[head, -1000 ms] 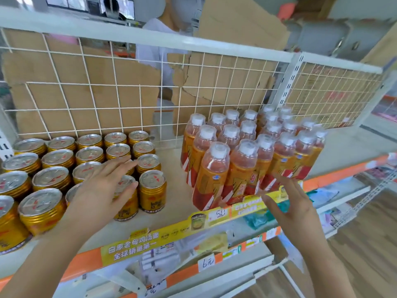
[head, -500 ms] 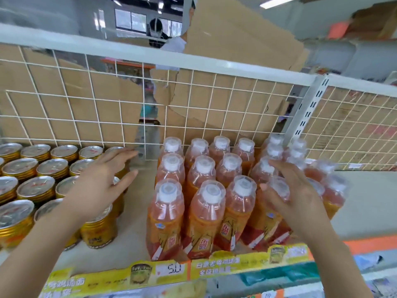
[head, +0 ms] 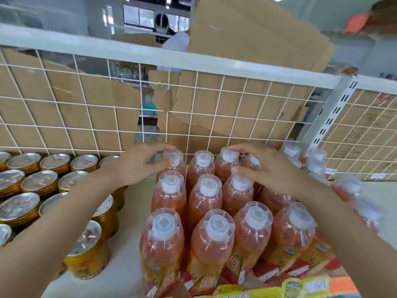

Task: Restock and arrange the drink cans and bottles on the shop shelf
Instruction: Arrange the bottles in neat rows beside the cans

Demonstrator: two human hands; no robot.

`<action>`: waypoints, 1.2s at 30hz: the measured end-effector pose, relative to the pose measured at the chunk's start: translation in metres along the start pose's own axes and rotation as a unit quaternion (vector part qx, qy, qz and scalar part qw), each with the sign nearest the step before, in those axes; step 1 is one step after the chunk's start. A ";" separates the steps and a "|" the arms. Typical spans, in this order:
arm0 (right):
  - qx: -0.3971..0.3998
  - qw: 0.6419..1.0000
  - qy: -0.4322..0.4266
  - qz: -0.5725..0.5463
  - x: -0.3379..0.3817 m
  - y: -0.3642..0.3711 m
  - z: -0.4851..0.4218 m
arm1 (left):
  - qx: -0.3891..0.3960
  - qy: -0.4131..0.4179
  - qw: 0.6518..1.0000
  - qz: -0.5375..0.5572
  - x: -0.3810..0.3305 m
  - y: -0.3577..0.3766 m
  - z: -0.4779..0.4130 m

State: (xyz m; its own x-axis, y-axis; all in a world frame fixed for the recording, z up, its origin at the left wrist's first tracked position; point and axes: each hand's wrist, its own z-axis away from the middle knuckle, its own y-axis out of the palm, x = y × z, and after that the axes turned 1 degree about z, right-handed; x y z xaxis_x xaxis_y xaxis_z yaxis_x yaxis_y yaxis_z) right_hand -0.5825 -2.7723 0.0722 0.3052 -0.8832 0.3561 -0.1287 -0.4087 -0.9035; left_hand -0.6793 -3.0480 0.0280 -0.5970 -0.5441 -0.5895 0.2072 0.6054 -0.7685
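I am looking down onto a pale shelf [head: 129, 237] with both arms reaching away from me toward its far side. The bottles [head: 206, 211] of orange drink stand upright in a tight block in the middle, white caps under clear covers, running in rows from the near edge back to the wire grid [head: 193, 117]. My left hand [head: 137, 166] is at the far left corner of that block. Its fingers and thumb are curled round the top of the corner bottle [head: 176, 162], which stands against the grid. My right hand [head: 270, 168] is beside it over the far rows. Its fingers arch over the cap of a back-row bottle [head: 227, 162] and the thumb comes in from the near side, just above the cap of the bottle in the next row. One bottle stands between the two that I hold.

More bottles at the right [head: 348, 186] are blurred, so I cannot tell how they stand. The gold cans [head: 28, 183] with silver tops sit in rows at the left, under my left forearm, with a strip of bare shelf between them and the bottles. Cardboard [head: 253, 35] leans behind the grid, a slotted post [head: 330, 117] rises at the right, and a yellow price strip [head: 300, 284] runs along the near edge.
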 end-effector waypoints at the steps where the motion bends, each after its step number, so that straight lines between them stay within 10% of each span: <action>1: 0.020 1.000 -0.006 0.013 0.001 0.001 -0.009 | 0.022 0.007 1.000 -0.009 0.002 0.000 -0.006; 11: 0.166 0.969 -0.051 0.174 0.018 0.029 -0.086 | 0.086 0.053 0.994 -0.028 0.020 -0.007 -0.043; 36: 0.115 0.982 -0.078 0.124 -0.009 0.058 -0.163 | -0.034 0.007 0.996 -0.084 0.047 -0.009 -0.079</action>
State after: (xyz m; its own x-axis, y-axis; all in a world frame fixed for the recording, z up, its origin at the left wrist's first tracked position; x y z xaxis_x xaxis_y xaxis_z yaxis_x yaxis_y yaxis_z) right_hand -0.7469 -2.8260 0.0555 0.4341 -0.8961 0.0926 -0.0070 -0.1062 -0.9943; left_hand -0.7705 -3.0330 0.0265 -0.6292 -0.6330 -0.4510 0.0520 0.5447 -0.8370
